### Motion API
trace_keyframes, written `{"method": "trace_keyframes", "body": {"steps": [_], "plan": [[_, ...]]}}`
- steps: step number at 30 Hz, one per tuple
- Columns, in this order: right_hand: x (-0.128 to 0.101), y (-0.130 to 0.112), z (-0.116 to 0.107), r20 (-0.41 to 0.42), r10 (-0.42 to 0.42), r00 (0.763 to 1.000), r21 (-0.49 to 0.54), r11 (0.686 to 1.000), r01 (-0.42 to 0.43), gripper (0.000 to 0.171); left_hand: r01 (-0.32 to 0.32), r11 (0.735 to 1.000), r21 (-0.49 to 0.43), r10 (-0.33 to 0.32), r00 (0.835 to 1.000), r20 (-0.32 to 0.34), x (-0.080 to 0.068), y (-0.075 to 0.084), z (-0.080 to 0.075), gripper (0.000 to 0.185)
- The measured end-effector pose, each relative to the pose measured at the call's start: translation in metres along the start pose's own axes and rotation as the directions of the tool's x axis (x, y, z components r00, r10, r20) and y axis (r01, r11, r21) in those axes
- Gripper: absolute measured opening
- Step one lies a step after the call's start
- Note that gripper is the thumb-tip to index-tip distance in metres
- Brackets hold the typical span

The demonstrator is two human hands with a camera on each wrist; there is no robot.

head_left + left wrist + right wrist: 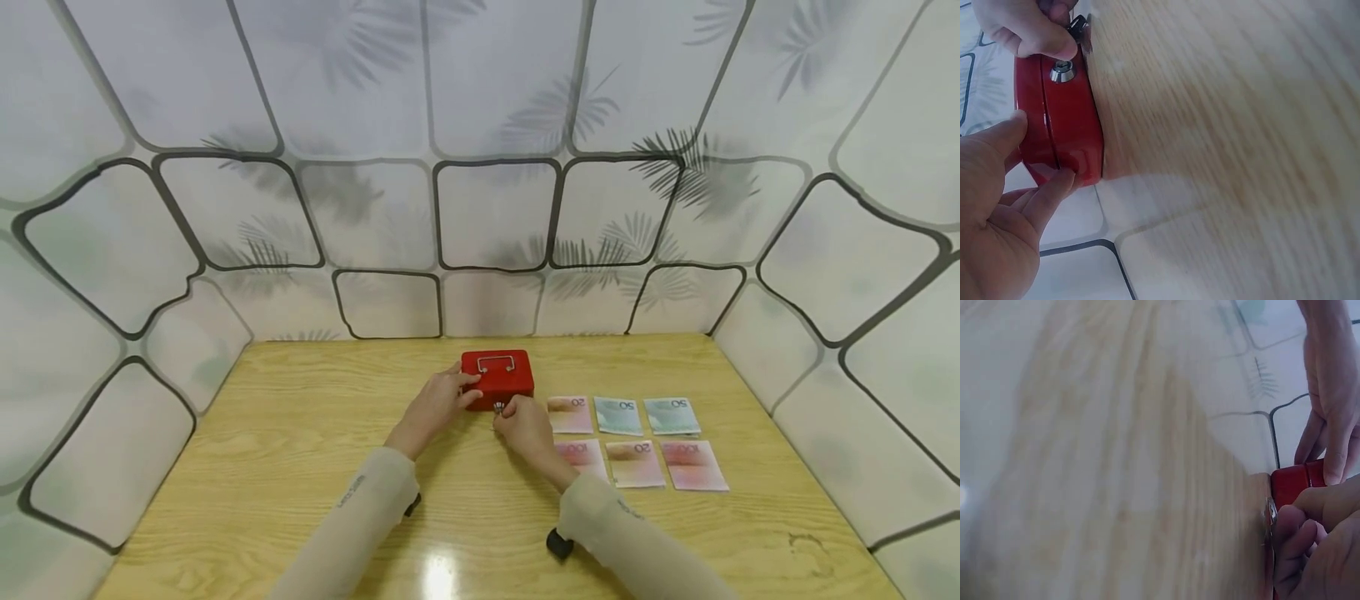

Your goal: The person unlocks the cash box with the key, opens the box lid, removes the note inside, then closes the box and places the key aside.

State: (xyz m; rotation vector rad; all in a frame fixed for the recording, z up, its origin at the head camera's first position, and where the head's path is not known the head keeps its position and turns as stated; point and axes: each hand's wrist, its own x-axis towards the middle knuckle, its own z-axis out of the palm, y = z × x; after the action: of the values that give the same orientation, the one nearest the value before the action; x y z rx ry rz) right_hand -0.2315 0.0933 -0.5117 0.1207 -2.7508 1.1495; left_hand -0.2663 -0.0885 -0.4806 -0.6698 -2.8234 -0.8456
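Note:
A small red cash box with a folded metal handle on its lid stands toward the back of the table. My left hand grips its left end, thumb and fingers on different faces, as the left wrist view shows. On the front face is a round silver lock. Close to that lock, my right hand has curled fingers and pinches a small key with a dark head. Most of the key is hidden by the fingers. In the right wrist view, a shiny metal bit shows beside the right fingertips.
Right of the box, several banknotes lie in two rows on the wooden table, among them a green 50 note and a pink 100 note. My right forearm partly covers the nearest lower note. Patterned fabric walls enclose the table's back and sides.

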Motion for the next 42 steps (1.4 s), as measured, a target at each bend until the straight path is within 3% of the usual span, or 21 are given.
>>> {"method": "trace_keyframes", "body": {"steps": [7, 12, 17, 23, 27, 34, 42], "plan": [[-0.011, 0.000, -0.005, 0.066, 0.041, 0.997, 0.108, 0.993, -0.048, 0.016, 0.022, 1.000, -0.007, -0.022, 1.000, 0.001, 0.001, 0.003, 0.000, 0.041], [-0.027, -0.006, -0.014, 0.200, 0.038, 0.979, 0.176, 0.981, -0.075, 0.019, 0.032, 0.999, -0.012, -0.032, 0.999, 0.002, -0.003, 0.003, 0.000, 0.040], [-0.041, -0.011, -0.029, 0.357, -0.003, 0.934, 0.233, 0.969, -0.086, 0.022, 0.031, 0.998, -0.046, -0.032, 0.999, -0.026, -0.007, 0.001, 0.002, 0.040], [-0.052, -0.013, -0.038, 0.517, 0.007, 0.856, 0.380, 0.894, -0.236, 0.018, 0.105, 0.982, -0.158, -0.106, 0.994, 0.003, -0.010, -0.001, 0.004, 0.043], [-0.055, -0.011, -0.037, 0.558, 0.019, 0.830, 0.407, 0.865, -0.293, 0.014, 0.133, 0.973, -0.191, -0.130, 0.991, 0.031, -0.011, -0.003, 0.005, 0.044], [-0.056, -0.006, -0.032, 0.562, 0.015, 0.827, 0.470, 0.817, -0.334, 0.008, 0.143, 0.967, -0.213, -0.134, 0.989, 0.055, -0.011, -0.003, 0.004, 0.045], [-0.057, -0.004, -0.028, 0.508, 0.041, 0.861, 0.514, 0.787, -0.341, 0.010, 0.166, 0.963, -0.211, -0.155, 0.986, 0.068, -0.011, -0.003, 0.000, 0.046]]}}
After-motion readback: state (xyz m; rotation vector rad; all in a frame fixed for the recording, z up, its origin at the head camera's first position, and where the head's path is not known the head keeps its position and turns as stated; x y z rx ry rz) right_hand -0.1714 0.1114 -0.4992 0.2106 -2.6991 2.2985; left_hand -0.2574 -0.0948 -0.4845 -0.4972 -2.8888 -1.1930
